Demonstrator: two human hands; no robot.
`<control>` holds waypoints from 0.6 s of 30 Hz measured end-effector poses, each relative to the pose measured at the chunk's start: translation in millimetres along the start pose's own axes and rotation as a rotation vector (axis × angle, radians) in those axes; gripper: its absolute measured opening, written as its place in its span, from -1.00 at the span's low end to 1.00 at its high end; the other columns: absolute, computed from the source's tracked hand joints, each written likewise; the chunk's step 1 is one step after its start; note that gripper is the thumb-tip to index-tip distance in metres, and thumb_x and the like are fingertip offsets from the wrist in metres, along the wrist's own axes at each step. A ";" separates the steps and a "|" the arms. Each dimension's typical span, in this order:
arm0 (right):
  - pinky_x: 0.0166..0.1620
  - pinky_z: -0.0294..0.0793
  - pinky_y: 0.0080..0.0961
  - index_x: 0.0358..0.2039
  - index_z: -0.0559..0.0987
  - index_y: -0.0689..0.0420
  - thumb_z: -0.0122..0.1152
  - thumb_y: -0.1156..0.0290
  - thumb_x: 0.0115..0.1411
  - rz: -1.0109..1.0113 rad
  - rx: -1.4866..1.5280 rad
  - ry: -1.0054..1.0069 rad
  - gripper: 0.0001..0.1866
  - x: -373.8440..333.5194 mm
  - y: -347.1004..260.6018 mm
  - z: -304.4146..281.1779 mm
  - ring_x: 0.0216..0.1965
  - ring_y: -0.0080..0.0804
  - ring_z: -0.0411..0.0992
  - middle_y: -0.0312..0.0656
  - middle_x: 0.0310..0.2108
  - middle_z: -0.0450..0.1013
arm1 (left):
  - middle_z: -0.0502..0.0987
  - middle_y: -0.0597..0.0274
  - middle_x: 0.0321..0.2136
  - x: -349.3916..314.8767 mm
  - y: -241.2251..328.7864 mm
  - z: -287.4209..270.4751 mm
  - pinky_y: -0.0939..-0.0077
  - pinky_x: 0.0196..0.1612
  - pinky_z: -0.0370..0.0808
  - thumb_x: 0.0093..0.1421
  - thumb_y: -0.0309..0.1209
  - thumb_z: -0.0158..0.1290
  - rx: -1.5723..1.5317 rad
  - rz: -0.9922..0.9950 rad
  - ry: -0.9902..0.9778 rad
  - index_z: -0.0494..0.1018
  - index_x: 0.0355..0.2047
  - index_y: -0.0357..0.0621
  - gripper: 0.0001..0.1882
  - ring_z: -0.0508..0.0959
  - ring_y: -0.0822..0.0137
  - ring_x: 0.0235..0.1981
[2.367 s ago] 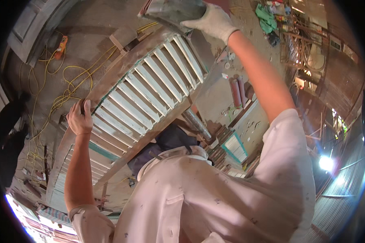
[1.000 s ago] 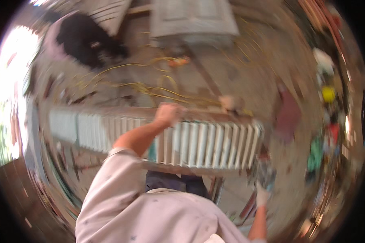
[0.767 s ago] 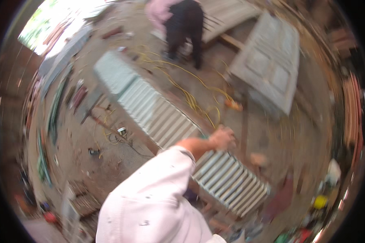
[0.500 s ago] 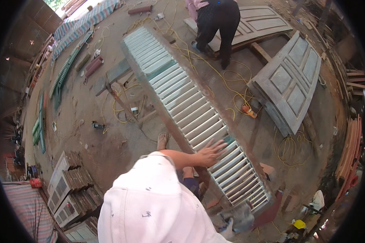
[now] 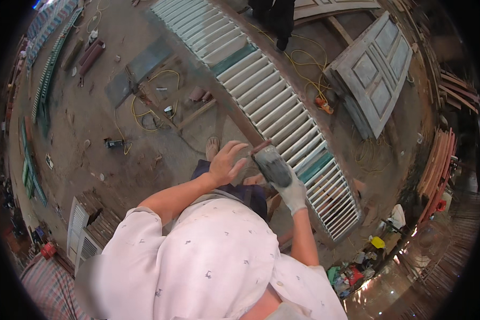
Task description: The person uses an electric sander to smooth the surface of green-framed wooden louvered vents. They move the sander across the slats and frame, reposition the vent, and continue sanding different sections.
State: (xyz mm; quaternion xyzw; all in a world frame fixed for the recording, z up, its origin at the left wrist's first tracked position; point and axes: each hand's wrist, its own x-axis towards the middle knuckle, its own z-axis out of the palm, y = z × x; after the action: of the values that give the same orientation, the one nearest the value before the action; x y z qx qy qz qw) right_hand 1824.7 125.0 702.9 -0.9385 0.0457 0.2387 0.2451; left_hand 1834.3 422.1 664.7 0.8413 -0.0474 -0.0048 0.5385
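A long louvred shutter panel (image 5: 272, 100) with pale slats and teal crossbars lies slantwise in front of me, raised above the floor. My right hand (image 5: 292, 193), in a pale glove, grips a dark grey piece of sandpaper (image 5: 273, 166) with a reddish-brown edge. It is at the near long edge of the panel; whether it touches the slats I cannot tell. My bare left hand (image 5: 228, 163) is open beside the sandpaper, fingers apart, holding nothing and off the panel.
Grey panelled doors (image 5: 368, 74) stand stacked at the right, with yellow cords (image 5: 306, 56) and an orange power tool (image 5: 323, 104) nearby. A black tool (image 5: 114, 143) lies on the left floor. Louvred panels (image 5: 85, 234) are piled near left. Another person's legs (image 5: 274, 18) show at the back.
My left hand has lifted off the slats and drawn back to the left. My right hand has come up from the panel's near end with the sandpaper. The view has shifted too.
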 end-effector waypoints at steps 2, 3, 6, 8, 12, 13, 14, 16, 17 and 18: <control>0.12 0.61 -0.06 0.50 0.38 -0.19 0.60 -0.12 0.08 -0.029 -0.109 -0.070 0.00 30.4 -28.7 11.4 0.09 0.07 0.65 -0.02 0.07 0.69 | 0.57 -0.07 0.09 29.7 7.5 -4.2 0.11 0.19 0.52 0.37 -0.25 0.20 -0.037 0.032 0.058 0.57 0.16 -0.13 -0.59 0.57 -0.16 0.14; 0.12 0.61 -0.05 0.51 0.36 -0.19 0.57 -0.15 0.10 -0.031 -0.154 -0.110 0.01 42.1 -43.0 17.0 0.10 0.08 0.65 -0.01 0.07 0.69 | 0.58 -0.08 0.06 42.0 7.9 -0.5 0.09 0.19 0.52 0.38 -0.27 0.19 -0.039 0.028 0.061 0.59 0.12 -0.15 -0.63 0.58 -0.17 0.13; 0.14 0.59 -0.04 0.55 0.28 -0.20 0.47 -0.23 0.14 0.005 -0.234 -0.240 0.03 82.8 -99.8 22.8 0.11 0.11 0.64 0.07 0.06 0.68 | 0.61 -0.11 0.00 80.1 7.1 0.6 0.09 0.17 0.53 0.41 -0.27 0.13 -0.028 -0.181 0.072 0.64 0.02 -0.20 -0.69 0.60 -0.18 0.10; 0.13 0.59 -0.01 0.53 0.29 -0.19 0.44 -0.24 0.16 -0.063 -0.195 -0.194 0.00 108.3 -124.6 35.3 0.10 0.14 0.64 0.10 0.04 0.68 | 0.64 -0.13 -0.02 106.6 2.8 -13.1 0.11 0.15 0.53 0.41 -0.25 0.09 -0.013 -0.348 0.118 0.65 -0.02 -0.22 -0.68 0.63 -0.18 0.07; 0.16 0.57 0.04 0.45 0.34 -0.09 0.38 -0.21 0.21 -0.085 -0.143 -0.228 -0.10 155.5 -199.1 37.9 0.12 0.19 0.62 0.15 0.04 0.67 | 0.71 -0.13 -0.07 172.4 -31.6 -62.5 0.10 0.11 0.56 0.37 -0.20 0.06 0.064 -0.576 0.293 0.69 -0.07 -0.19 -0.64 0.68 -0.17 -0.01; 0.19 0.56 0.00 0.46 0.32 -0.02 0.37 -0.18 0.22 -0.080 -0.124 -0.258 -0.09 173.1 -221.3 39.1 0.17 0.18 0.60 0.17 0.09 0.65 | 0.72 -0.13 -0.09 184.7 -47.4 -72.5 0.09 0.10 0.57 0.36 -0.18 0.06 0.085 -0.626 0.334 0.70 -0.09 -0.18 -0.63 0.69 -0.17 -0.03; 0.20 0.57 -0.01 0.46 0.32 0.00 0.37 -0.17 0.23 -0.092 -0.117 -0.272 -0.09 185.8 -238.4 42.7 0.17 0.18 0.60 0.18 0.10 0.65 | 0.73 -0.14 -0.13 193.6 -56.2 -85.4 0.09 0.08 0.58 0.34 -0.18 0.06 0.109 -0.639 0.354 0.71 -0.11 -0.17 -0.63 0.70 -0.17 -0.05; 0.21 0.57 -0.04 0.47 0.31 0.05 0.38 -0.13 0.23 -0.115 -0.105 -0.284 -0.08 209.6 -270.5 48.5 0.17 0.17 0.60 0.18 0.12 0.64 | 0.75 -0.15 -0.19 216.2 -66.3 -120.5 0.08 0.04 0.59 0.30 -0.16 0.08 0.151 -0.652 0.395 0.75 -0.16 -0.15 -0.62 0.72 -0.17 -0.10; 0.21 0.57 -0.04 0.46 0.31 0.06 0.38 -0.11 0.23 -0.104 -0.117 -0.301 -0.10 218.4 -286.9 47.6 0.17 0.17 0.61 0.19 0.12 0.64 | 0.75 -0.15 -0.20 225.3 -76.1 -132.8 0.09 0.04 0.59 0.29 -0.17 0.07 0.155 -0.663 0.401 0.75 -0.17 -0.15 -0.62 0.73 -0.16 -0.10; 0.21 0.58 -0.05 0.45 0.32 0.08 0.38 -0.08 0.23 -0.092 -0.128 -0.316 -0.11 226.7 -303.4 46.9 0.16 0.16 0.61 0.19 0.12 0.64 | 0.75 -0.15 -0.21 234.2 -85.6 -145.3 0.10 0.03 0.59 0.28 -0.18 0.07 0.159 -0.672 0.406 0.76 -0.18 -0.14 -0.63 0.73 -0.16 -0.10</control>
State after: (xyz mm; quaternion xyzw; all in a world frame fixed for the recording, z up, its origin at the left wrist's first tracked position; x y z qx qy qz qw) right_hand 2066.1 420.4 693.3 -0.9041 -0.0519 0.3741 0.1998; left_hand 2082.3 569.4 658.2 0.8327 0.3376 -0.0109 0.4387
